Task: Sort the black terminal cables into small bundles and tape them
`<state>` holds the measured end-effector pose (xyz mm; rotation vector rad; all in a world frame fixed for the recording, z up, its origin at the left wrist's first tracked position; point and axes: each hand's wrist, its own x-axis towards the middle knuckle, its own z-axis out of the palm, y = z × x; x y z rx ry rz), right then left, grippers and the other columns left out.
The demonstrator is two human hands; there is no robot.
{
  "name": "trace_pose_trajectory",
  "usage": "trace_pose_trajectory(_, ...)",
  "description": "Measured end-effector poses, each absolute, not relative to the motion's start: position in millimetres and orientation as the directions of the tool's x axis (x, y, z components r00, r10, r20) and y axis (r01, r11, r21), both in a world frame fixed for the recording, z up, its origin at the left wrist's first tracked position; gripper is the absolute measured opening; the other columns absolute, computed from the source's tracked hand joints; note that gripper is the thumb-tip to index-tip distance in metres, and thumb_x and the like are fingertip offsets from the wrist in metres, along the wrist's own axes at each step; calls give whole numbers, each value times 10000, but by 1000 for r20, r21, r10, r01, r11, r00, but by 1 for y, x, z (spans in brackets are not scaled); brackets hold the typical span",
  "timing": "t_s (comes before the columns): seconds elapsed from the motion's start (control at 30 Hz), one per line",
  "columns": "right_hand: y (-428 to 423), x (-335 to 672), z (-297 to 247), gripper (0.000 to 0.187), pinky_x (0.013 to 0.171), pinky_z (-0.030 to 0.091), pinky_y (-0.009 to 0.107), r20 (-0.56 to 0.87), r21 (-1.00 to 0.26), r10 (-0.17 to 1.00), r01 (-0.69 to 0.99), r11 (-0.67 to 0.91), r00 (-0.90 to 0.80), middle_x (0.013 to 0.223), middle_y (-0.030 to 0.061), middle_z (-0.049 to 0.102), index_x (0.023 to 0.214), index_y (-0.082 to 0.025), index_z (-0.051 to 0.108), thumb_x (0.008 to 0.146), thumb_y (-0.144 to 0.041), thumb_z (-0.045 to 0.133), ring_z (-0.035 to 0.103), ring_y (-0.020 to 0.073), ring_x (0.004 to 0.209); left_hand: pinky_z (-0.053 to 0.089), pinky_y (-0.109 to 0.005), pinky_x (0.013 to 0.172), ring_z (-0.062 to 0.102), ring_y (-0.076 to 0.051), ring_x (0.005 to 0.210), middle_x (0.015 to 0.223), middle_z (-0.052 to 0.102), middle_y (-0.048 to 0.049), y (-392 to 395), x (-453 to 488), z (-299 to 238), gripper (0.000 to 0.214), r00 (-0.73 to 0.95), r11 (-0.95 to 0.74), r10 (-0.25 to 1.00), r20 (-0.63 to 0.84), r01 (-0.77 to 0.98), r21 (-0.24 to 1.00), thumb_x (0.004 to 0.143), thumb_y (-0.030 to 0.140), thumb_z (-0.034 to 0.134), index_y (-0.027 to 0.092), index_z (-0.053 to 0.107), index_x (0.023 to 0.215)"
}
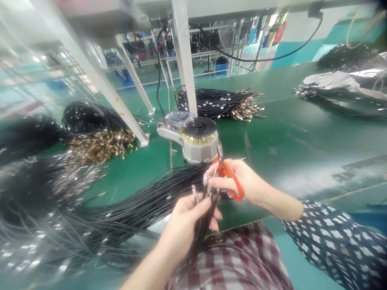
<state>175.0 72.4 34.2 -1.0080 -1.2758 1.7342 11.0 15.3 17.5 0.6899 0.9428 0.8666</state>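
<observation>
My left hand (190, 217) is closed around several black cables (205, 221), whose metal-tipped ends stick up past the thumb. Close by on the right, my right hand (236, 177) has orange-handled scissors (231, 177) in its grip, blades pointing up and away. Thumb and fingertips of that hand also meet at the cable ends; whether they pinch one I cannot tell. Just beyond the hands stands a round grey tape dispenser (201, 147) with a black disc on top. A long bundle of black cables (145, 197) runs left from beside my hands.
Heaps of black cables with gold-coloured ends (99, 145) lie at the left. Another cable bundle (217, 102) lies behind the dispenser. White metal posts (186, 60) rise from the green table (272, 145). More cables and a white cloth (341, 82) are at the far right.
</observation>
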Motion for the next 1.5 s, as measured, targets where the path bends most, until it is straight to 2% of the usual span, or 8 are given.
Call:
trace_pose_trajectory(0.37,70,178,32,238,607,530,256,-203,-936,872,-172,-306,-446,719,-14,675,796,-157,644,683,-295,802,630,112,595,461,-237,539,586,-123,486,667,708,-104,13,10,17,238,326,504,856,-401,-350,790,790,314,704,76,694,796)
trace_pose_trajectory(0.53,67,172,35,343,573,515,255,-207,-951,881,-123,-283,-424,772,2,691,875,-165,671,621,-320,842,631,124,620,460,-240,569,572,-115,515,669,689,-87,14,12,18,207,344,483,860,-377,-309,820,796,282,698,84,682,735)
trace_pose_trajectory(0.7,68,167,32,332,496,449,221,-212,-968,896,-43,-248,-391,604,-35,639,834,-156,679,611,-333,850,569,89,497,455,-239,601,584,-118,563,707,679,-80,13,10,17,155,384,475,854,-351,-302,827,808,227,673,83,682,752)
trace_pose_trajectory(0.93,67,167,33,336,480,467,225,-236,-950,860,-78,-302,-453,750,25,712,847,-160,666,684,-426,790,617,119,557,446,-242,589,577,-118,553,695,668,-69,14,8,17,129,407,506,834,-373,-295,811,759,212,710,91,664,761)
trace_pose_trajectory(1.1,73,181,32,380,641,512,265,-53,-990,952,-106,-88,-302,863,68,708,860,-166,690,773,-536,677,626,149,699,429,-240,573,563,-107,515,660,667,-50,16,7,15,123,379,490,848,-369,-297,820,759,201,709,101,668,817)
trace_pose_trajectory(1.23,94,230,23,422,693,502,299,10,-948,999,319,-3,38,772,62,688,839,-162,683,742,-571,671,615,178,692,407,-234,554,547,-94,480,631,653,-29,17,7,14,122,360,465,861,-358,-277,840,724,183,740,114,648,766)
trace_pose_trajectory(1.33,108,276,11,409,681,490,338,28,-722,981,682,-113,193,779,94,712,863,-144,690,751,-534,641,639,229,701,422,-247,562,566,-107,487,647,669,-47,17,8,12,141,370,464,861,-350,-289,837,743,216,733,119,630,745)
trace_pose_trajectory(1.5,107,315,-7,446,611,464,336,17,-351,979,918,-186,205,748,98,718,943,-171,710,800,-557,540,650,261,671,434,-248,569,584,-119,483,626,679,-29,16,9,9,222,356,456,872,-338,-334,825,800,255,697,145,616,975)
